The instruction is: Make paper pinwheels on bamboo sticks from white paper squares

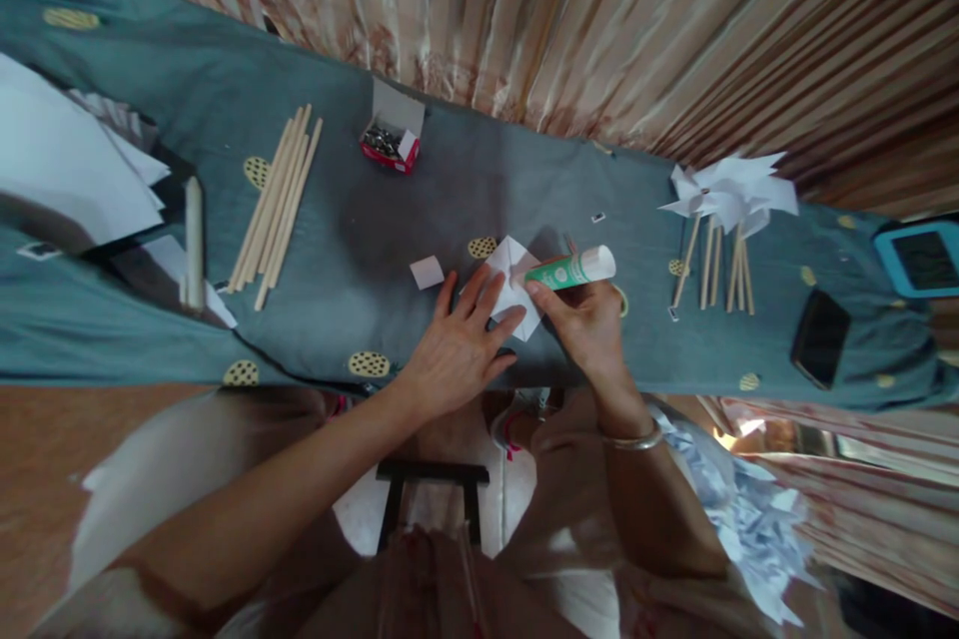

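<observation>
My right hand (588, 324) grips a green and white glue stick (565, 272), its tip down at the middle of a small folded white paper (515, 260). With fingers spread, my left hand (461, 344) lies flat, its fingertips on the left side of that paper. Just left of those fingertips is a small white paper square (427, 272) on the cloth. The glue stick's tip and some right-hand fingers are partly hidden.
Wooden sticks (277, 205) and an open red box of small metal pieces (391, 142) lie left. White paper pinwheels (730, 192) on sticks, a black phone (820, 337) and a blue-framed device (920, 260) are right. Paper sheets (67, 155) occupy the far left.
</observation>
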A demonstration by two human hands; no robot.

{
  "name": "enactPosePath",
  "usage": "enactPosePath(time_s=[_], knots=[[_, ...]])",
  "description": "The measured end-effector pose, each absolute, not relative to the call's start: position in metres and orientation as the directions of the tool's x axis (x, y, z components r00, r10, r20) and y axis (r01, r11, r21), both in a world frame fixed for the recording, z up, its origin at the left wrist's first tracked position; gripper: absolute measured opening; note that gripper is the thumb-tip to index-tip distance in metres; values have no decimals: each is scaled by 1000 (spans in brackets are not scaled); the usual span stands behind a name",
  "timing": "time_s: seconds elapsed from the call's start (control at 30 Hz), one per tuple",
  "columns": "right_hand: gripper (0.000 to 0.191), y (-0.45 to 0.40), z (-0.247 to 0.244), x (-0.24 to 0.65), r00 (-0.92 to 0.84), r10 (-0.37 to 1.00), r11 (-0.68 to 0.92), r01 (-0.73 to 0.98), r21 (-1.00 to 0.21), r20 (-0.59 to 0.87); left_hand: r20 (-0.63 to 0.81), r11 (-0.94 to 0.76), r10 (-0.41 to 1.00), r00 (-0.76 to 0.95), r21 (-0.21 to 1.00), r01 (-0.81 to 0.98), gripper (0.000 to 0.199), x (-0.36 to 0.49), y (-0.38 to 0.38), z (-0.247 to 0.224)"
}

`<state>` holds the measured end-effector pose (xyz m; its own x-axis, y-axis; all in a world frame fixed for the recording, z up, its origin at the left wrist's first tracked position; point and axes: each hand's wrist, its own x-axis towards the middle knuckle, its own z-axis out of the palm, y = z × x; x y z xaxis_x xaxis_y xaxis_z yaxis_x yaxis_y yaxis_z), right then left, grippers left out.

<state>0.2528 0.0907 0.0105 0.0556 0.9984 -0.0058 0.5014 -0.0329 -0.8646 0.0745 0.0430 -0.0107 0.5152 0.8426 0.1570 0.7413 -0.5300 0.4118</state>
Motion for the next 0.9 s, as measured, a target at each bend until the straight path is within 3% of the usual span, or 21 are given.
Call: enactPosePath(time_s=[0.33, 0.6, 0.9], knots=[[40, 93, 14, 247, 70, 995, -2, 752, -659, 77, 144, -530, 843, 518, 390, 753, 54, 74, 44, -8], [40, 93, 10, 244, 30, 989, 69, 762, -644, 142, 190, -547, 837, 514, 330, 769, 52, 75, 49, -7], [40, 91, 17, 239, 55, 992, 31, 754, -657, 110, 233, -578, 815, 530, 268, 771, 47, 75, 54, -9]])
